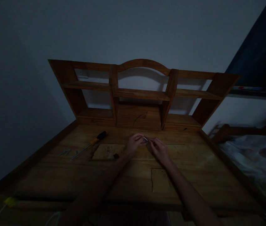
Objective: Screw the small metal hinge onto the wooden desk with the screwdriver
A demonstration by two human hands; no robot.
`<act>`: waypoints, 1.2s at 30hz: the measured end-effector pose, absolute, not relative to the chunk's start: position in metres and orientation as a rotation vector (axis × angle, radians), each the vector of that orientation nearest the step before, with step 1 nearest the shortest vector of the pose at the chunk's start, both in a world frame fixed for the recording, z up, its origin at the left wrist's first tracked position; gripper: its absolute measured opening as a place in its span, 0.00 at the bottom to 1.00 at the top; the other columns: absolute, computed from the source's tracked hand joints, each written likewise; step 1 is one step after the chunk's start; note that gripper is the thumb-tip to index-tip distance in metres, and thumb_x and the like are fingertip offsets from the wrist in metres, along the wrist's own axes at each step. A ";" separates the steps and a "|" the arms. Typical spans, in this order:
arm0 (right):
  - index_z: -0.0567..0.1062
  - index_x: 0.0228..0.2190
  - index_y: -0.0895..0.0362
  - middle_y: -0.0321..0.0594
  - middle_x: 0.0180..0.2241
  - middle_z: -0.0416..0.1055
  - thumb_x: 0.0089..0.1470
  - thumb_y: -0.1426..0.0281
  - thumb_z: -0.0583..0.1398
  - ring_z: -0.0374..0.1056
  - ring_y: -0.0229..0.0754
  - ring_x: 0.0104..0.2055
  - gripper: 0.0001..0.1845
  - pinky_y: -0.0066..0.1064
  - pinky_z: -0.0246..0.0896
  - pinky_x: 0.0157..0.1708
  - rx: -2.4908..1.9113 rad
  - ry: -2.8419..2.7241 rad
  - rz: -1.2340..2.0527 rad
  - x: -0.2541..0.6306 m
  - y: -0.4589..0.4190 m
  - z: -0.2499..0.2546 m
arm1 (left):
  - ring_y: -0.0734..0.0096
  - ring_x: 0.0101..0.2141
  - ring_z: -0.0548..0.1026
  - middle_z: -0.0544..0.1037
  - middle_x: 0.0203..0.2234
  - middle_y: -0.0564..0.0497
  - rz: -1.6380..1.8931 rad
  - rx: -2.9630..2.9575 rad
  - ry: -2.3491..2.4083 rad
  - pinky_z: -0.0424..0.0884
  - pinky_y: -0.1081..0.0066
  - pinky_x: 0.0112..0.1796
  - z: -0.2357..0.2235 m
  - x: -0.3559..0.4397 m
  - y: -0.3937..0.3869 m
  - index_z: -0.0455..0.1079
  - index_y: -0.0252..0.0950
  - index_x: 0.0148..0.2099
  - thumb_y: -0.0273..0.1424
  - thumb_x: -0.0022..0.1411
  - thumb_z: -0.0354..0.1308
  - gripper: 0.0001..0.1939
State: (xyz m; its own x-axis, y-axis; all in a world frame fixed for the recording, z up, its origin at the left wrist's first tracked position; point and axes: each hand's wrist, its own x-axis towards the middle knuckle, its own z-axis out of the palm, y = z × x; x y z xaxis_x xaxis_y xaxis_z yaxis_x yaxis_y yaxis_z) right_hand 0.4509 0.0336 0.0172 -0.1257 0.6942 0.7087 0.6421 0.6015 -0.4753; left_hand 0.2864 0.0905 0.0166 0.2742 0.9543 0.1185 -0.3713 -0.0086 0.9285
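My left hand (134, 143) and my right hand (158, 148) meet above the middle of the wooden desk. Between their fingertips is a small shiny metal piece (146, 140), too small and dark to name. The left fingers pinch it from one side, and the right fingers close on its other side. Below my hands lies a long wooden board (109, 152), with a small dark piece (116, 156) on it. A smaller square of wood (160, 181) rests nearer the front, partly behind my right forearm. Left of the board is a screwdriver (94, 141) with a black and yellow handle.
Several screws or nails (64, 152) lie at the left of the desk (128, 179). A wooden shelf unit (143, 94) stands along its back edge. Raised rails border both sides. Beyond the right rail is a pale plastic bag (252, 153). The room is dim.
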 end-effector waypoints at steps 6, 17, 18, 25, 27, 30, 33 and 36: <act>0.74 0.45 0.55 0.40 0.40 0.73 0.63 0.72 0.54 0.69 0.38 0.41 0.11 0.29 0.64 0.42 -1.086 -1.822 0.051 0.451 0.033 0.017 | 0.62 0.37 0.77 0.77 0.37 0.43 1.206 1.113 0.692 0.76 0.61 0.42 0.016 0.287 0.090 0.70 0.30 0.41 0.42 0.48 0.69 0.24; 0.74 0.44 0.55 0.39 0.42 0.74 0.63 0.69 0.55 0.71 0.39 0.40 0.11 0.31 0.66 0.42 -1.152 -1.745 0.053 0.452 0.036 0.013 | 0.62 0.38 0.77 0.77 0.38 0.43 1.178 1.175 0.632 0.76 0.62 0.41 0.014 0.286 0.091 0.69 0.31 0.42 0.42 0.51 0.68 0.24; 0.74 0.44 0.55 0.39 0.42 0.74 0.62 0.69 0.55 0.71 0.39 0.40 0.10 0.31 0.66 0.42 -1.158 -1.737 0.051 0.452 0.035 0.013 | 0.62 0.38 0.77 0.77 0.38 0.43 1.175 1.179 0.627 0.76 0.62 0.41 0.015 0.286 0.091 0.69 0.31 0.42 0.43 0.51 0.68 0.23; 0.74 0.43 0.55 0.40 0.41 0.74 0.62 0.68 0.55 0.71 0.40 0.40 0.11 0.32 0.65 0.43 -1.175 -1.726 0.056 0.452 0.036 0.010 | 0.63 0.37 0.77 0.76 0.36 0.45 1.189 1.177 0.627 0.76 0.61 0.41 0.019 0.285 0.088 0.67 0.32 0.41 0.41 0.52 0.66 0.21; 0.74 0.43 0.55 0.39 0.41 0.74 0.62 0.68 0.55 0.71 0.40 0.40 0.11 0.32 0.65 0.43 -1.177 -1.723 0.067 0.453 0.037 0.010 | 0.63 0.36 0.77 0.75 0.36 0.45 1.196 1.181 0.610 0.76 0.60 0.41 0.019 0.286 0.087 0.67 0.31 0.40 0.40 0.53 0.66 0.20; 0.74 0.43 0.55 0.39 0.41 0.74 0.61 0.68 0.55 0.71 0.40 0.39 0.10 0.31 0.65 0.42 -1.174 -1.715 0.099 0.453 0.037 0.010 | 0.63 0.36 0.77 0.75 0.36 0.45 1.200 1.194 0.601 0.76 0.60 0.41 0.017 0.286 0.089 0.66 0.30 0.40 0.40 0.55 0.65 0.19; 0.75 0.42 0.55 0.40 0.40 0.75 0.60 0.66 0.56 0.71 0.41 0.38 0.11 0.32 0.64 0.42 -1.185 -1.679 0.150 0.454 0.037 0.010 | 0.62 0.36 0.78 0.75 0.37 0.44 1.194 1.166 0.609 0.76 0.58 0.42 0.015 0.286 0.092 0.67 0.30 0.41 0.43 0.55 0.64 0.21; 0.76 0.40 0.56 0.41 0.37 0.75 0.59 0.63 0.58 0.71 0.42 0.36 0.12 0.33 0.65 0.39 -1.215 -1.586 0.239 0.453 0.039 0.009 | 0.59 0.38 0.78 0.75 0.43 0.40 1.149 1.092 0.558 0.74 0.56 0.45 0.016 0.285 0.093 0.69 0.29 0.45 0.44 0.57 0.63 0.23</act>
State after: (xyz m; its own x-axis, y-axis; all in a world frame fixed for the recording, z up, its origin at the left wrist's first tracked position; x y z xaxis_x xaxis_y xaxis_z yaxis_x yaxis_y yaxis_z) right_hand 0.4533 0.0389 0.0093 0.0932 0.7867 0.6102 0.5718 0.4594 -0.6797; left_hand 0.2846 0.0927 0.0159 0.3588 0.9190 0.1632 -0.4401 0.0124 0.8979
